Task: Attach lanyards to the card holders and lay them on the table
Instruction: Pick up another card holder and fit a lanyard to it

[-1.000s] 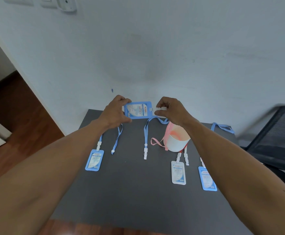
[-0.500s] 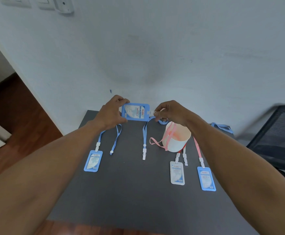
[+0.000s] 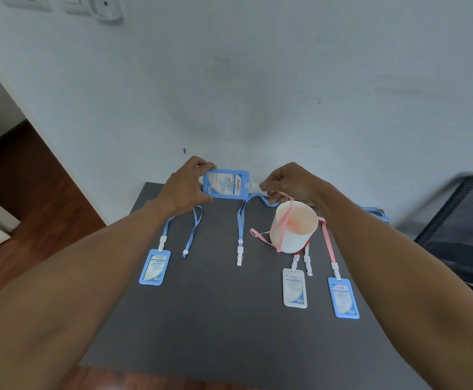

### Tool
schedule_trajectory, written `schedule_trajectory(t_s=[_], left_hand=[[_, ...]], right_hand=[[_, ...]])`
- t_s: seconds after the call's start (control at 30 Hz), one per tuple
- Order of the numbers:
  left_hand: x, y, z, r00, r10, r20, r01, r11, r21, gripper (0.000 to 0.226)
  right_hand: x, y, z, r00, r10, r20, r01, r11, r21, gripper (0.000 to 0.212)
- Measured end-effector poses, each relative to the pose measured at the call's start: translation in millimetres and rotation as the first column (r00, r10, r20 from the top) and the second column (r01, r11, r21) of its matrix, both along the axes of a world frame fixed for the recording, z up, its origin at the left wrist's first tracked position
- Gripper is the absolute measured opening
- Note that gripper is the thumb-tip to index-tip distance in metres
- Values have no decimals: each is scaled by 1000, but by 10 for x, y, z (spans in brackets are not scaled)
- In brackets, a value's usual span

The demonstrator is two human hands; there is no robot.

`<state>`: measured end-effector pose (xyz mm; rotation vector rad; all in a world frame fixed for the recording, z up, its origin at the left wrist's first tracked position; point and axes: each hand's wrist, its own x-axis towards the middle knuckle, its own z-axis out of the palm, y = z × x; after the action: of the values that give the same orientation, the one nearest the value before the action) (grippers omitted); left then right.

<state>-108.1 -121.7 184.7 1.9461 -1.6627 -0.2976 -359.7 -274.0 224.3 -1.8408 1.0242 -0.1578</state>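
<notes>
My left hand [image 3: 186, 185] grips a blue card holder [image 3: 226, 183], held sideways in the air above the far edge of the grey table [image 3: 215, 319]. My right hand [image 3: 288, 183] pinches a white clip [image 3: 252, 186] at the holder's slot end. From that hand a blue lanyard [image 3: 241, 220] hangs down to the table, its other white clip lying loose. Three card holders lie flat with lanyards clipped on: a blue one [image 3: 155, 266] on the left, a white one [image 3: 294, 287] and a blue one [image 3: 343, 297] on the right.
A white paper cup [image 3: 293, 230] stands under my right wrist with pink lanyards draped in and around it. More blue lanyards [image 3: 374, 212] lie at the table's far right. A black mesh chair [image 3: 460, 229] stands on the right. The wall is close behind the table.
My hands shifted slightly left and lifted; the right arm moved off the cup, and the rightmost blue holder with its pink lanyard came fully into sight.
</notes>
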Motion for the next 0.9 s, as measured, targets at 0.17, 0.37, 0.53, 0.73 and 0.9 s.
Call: schedule_trajectory(t_s=[0.17,0.37,0.53,0.73,0.9], left_hand=[[-32,-60,-30,998,-27,50,28,999,-21,74],[-18,-75,-56,998,-33,46,34,999,-24,73],[-9,-49,-45,999,0,48,1,1000,-22,74],[2,-79,85,997,2,74,-1,1000,-16,76],[-46,-177,376,993,-18,119,24,998,-53,75]], right_hand=[[58,1,-37,998,-61,-14,60,998,-27,26],[141,35,-74,994,-89,-64,84,994,-72,25],[99,20,-140,993,-116,-5,113,976,-186,17],[25,-37,13,978,-182,99,195,970,-147,11],[-52,-26,284,964,-199,178,223,966,-128,14]])
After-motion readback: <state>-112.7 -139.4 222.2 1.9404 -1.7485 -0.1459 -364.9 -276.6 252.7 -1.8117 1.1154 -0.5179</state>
